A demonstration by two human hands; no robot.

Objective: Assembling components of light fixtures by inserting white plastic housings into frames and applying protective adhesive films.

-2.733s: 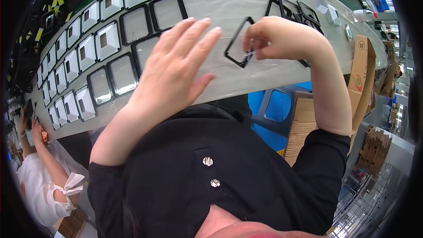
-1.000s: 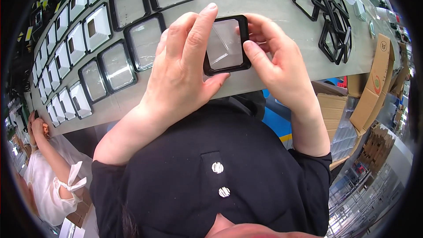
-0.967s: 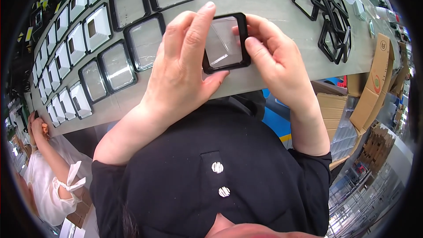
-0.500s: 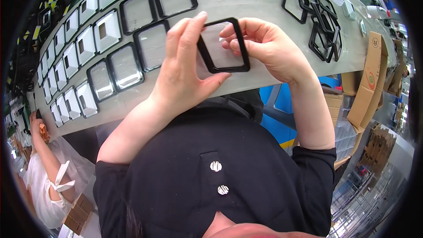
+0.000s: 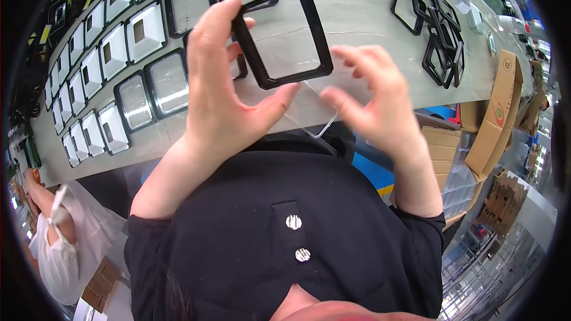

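Up high, the left hand pinched a black square frame (nothing inside it). At four o'clock, the right hand spread beside a clear sheet.

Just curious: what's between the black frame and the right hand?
A clear plastic sheet, seen in the head view, between the black frame and right hand.

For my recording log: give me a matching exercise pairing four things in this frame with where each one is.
Things:
1. black square frame
2. clear sheet
3. pile of black frames
4. cardboard box

Places:
A. loose on the table, far right
B. beyond the table's right edge
C. in the left hand
D. at the right hand fingertips

Pairs: 1-C, 2-D, 3-A, 4-B
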